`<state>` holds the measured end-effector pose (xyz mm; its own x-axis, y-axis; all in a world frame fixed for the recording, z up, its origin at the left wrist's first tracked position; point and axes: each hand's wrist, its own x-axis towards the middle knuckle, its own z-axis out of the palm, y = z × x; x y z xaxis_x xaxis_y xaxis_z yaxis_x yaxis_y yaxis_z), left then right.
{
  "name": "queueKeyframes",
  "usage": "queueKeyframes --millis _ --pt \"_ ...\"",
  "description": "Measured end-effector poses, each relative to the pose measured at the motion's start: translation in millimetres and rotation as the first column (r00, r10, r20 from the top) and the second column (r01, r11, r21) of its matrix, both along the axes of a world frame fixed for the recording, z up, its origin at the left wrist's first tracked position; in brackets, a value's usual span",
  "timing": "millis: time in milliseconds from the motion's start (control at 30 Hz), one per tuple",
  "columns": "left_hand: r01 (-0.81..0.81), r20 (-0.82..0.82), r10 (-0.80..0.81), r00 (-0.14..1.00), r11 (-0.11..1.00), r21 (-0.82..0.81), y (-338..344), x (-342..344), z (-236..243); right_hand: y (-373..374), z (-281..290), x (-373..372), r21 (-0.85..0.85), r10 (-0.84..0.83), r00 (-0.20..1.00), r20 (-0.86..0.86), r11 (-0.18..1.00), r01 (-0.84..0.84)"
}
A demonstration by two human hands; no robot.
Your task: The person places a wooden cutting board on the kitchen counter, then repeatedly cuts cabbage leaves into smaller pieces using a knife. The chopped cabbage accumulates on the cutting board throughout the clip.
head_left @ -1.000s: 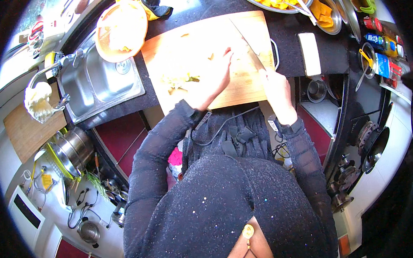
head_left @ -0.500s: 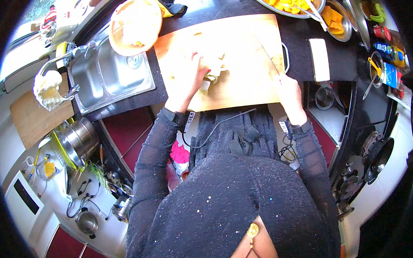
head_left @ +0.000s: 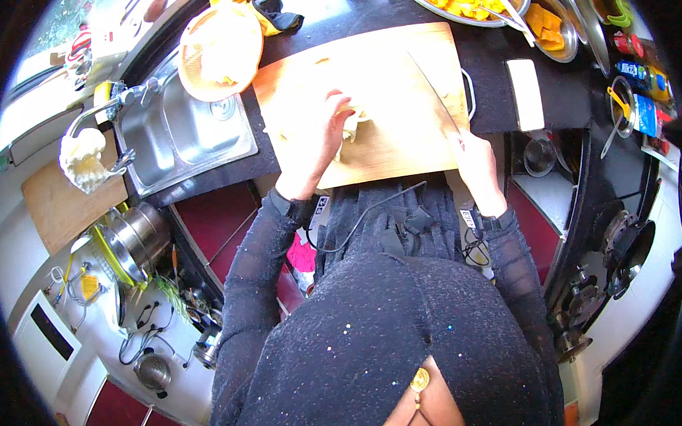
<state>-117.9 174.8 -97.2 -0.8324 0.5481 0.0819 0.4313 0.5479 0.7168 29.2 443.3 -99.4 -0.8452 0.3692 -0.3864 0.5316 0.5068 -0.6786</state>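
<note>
"Wooden chopping board (head_left: 407, 153) on the black tabletop (head_left: 496, 103): what lies there?"

"Pale food pieces (head_left: 351, 129), left of its middle, right by the bent fingers of the left hand (head_left: 325, 141). Whether they're gripped, I can't tell."

"And the right hand (head_left: 476, 164)?"

"Closed round the knife (head_left: 447, 115), its blade slanting away over the board's right side."

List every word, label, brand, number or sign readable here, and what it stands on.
Blue-labelled container, far right: pale, bold lettering; I won't copy wording or brands.
Blue-and-white packet, nearby: markings too small to read.
White tag by the right sleeve cuff: dark marks, too blurred to read.
Knife in the right hand, and cutting board: no lettering visible.
</note>
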Motion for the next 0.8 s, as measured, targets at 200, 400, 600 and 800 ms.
queueKeyframes --millis 200,400,600,800 --pt "0.128 0.251 -0.192 0.949 0.96 0.25 65 22 -28 14 13 6 0.033 -0.01 0.999 0.049 0.999 0.008" --pt "0.196 -0.172 -0.276 0.946 0.905 -0.377 67 33 -42 19 20 20 0.06 0.035 0.998 0.051 0.997 -0.038" --pt "0.304 0.378 -0.221 0.899 0.937 -0.173 70 36 -32 31 34 23 0.282 0.342 0.94 0.005 0.901 -0.329" --pt "0.352 0.475 -0.234 0.848 0.919 -0.176 72 34 -36 45 40 20 0.459 0.525 0.848 -0.067 0.771 -0.441"
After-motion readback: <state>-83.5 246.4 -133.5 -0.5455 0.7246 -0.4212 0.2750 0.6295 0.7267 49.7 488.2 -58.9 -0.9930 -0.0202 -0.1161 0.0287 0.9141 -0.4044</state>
